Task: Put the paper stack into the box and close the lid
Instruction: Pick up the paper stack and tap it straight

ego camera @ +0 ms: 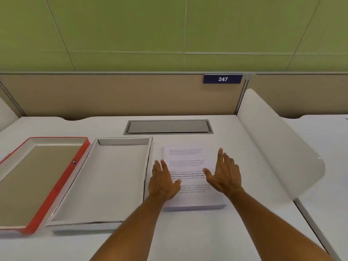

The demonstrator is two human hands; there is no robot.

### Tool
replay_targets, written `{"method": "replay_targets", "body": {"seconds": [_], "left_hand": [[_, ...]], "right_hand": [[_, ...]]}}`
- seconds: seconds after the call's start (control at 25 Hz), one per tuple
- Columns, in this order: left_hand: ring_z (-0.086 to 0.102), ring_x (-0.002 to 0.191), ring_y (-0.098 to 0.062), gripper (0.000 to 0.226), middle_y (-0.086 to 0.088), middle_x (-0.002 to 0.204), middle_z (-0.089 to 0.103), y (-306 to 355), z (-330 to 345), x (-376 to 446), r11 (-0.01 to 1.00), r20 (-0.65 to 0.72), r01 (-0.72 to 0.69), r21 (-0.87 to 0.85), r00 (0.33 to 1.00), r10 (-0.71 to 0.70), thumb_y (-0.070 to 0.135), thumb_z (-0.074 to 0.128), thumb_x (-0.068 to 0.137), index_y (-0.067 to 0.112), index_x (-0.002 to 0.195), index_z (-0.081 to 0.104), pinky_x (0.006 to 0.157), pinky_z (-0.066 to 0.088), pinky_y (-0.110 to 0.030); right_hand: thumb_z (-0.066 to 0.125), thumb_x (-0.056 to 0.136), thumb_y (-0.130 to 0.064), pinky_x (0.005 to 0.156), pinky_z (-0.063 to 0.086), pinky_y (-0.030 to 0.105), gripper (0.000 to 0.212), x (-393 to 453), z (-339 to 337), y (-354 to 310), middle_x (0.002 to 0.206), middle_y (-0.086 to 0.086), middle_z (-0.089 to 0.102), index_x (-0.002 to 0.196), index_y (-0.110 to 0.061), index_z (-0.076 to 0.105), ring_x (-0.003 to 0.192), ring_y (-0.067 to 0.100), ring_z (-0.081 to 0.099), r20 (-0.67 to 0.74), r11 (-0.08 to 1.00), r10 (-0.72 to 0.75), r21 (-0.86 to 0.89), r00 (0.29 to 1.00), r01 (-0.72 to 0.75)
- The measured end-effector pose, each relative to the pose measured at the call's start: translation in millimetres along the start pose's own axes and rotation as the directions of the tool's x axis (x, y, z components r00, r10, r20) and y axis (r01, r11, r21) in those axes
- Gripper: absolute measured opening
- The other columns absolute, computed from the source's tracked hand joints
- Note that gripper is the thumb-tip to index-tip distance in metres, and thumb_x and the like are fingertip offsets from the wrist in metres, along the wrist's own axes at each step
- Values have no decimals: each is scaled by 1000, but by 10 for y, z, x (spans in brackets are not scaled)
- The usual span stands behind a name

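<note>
Over the paper stack [190, 166], both hands are spread flat, fingers extended, nothing pinched. Left hand [162, 180] lies at the stack's left edge, thumb on the printed top sheet; right hand [225, 176] is above the right half, contact uncertain. Stack lies on the white worktop [188, 234], just right of the open white box [105, 178]. Red-edged lid [62, 185], inside up, lies left of the box. Grey cable hatch [168, 127] behind. Count: one stack, one box, one lid.

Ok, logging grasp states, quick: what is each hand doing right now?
Left hand: open, fingers spread over the paper stack, holding nothing.
Right hand: open over the stack, holding nothing.
</note>
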State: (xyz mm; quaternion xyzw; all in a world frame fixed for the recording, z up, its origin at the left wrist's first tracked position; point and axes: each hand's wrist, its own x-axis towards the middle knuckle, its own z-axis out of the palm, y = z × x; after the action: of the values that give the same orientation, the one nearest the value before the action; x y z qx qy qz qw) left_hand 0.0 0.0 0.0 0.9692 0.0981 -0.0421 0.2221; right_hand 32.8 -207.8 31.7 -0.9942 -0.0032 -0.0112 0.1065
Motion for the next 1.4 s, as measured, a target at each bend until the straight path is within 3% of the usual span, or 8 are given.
{"method": "replay_targets", "body": {"seconds": [0.08,0.28,0.44,0.56,0.72,1.04,1.24,1.4], "left_hand": [[6,150,-35,103,-15,164,-2,-43,38,62,997,45,65,-32,997,-64,54,57,86,12,154,-8,117,22,-45],[24,142,-35,101,-19,153,25,-42,166,210,981,94,175,-86,981,-167,50,60,83,10,154,1,111,33,-43],[31,135,-37,101,-18,146,30,74,157,319,940,145,305,-150,948,-284,43,66,76,12,153,9,105,40,-42],[37,132,-39,96,-19,144,32,131,95,410,904,188,391,-175,914,-359,42,67,75,14,151,15,102,43,-43],[60,113,-30,69,-14,128,58,76,-8,526,849,208,447,-283,892,-400,39,67,78,7,133,41,91,54,-39],[69,94,-25,40,-11,107,72,39,-58,601,813,236,443,-378,895,-378,34,67,83,4,110,65,79,58,-33],[67,76,-18,19,-3,84,70,73,-94,610,830,155,401,-388,916,-370,29,64,83,10,85,63,68,57,-29],[70,73,-20,22,-6,86,73,43,-98,656,748,181,427,-508,902,-392,27,64,85,5,90,66,63,57,-30]], "right_hand": [[52,87,-58,107,39,47,94,54,95,5,150,18,41,155,-8,10,133,36,44,58,986,91,134,994,-98],[60,88,-43,98,45,42,65,182,280,84,135,20,55,135,-1,43,123,37,52,281,909,206,299,937,-290],[66,86,-40,87,50,37,54,389,270,97,125,17,62,122,-1,54,112,35,60,390,819,238,412,890,-399],[70,82,-40,96,53,47,57,532,315,151,122,19,65,120,0,58,110,37,63,454,732,255,487,854,-477],[70,80,-43,95,54,49,59,663,348,180,118,18,68,122,-2,61,104,38,66,527,644,234,546,817,-536],[70,80,-47,93,55,44,60,724,374,144,119,15,69,122,-5,61,105,34,66,471,734,251,476,846,-483],[79,77,-33,87,59,51,50,769,387,221,108,18,72,112,0,65,94,37,71,514,551,210,641,832,-535],[70,81,-22,85,59,51,37,769,415,282,106,20,72,109,1,64,93,39,71,560,412,217,690,800,-595]]}}
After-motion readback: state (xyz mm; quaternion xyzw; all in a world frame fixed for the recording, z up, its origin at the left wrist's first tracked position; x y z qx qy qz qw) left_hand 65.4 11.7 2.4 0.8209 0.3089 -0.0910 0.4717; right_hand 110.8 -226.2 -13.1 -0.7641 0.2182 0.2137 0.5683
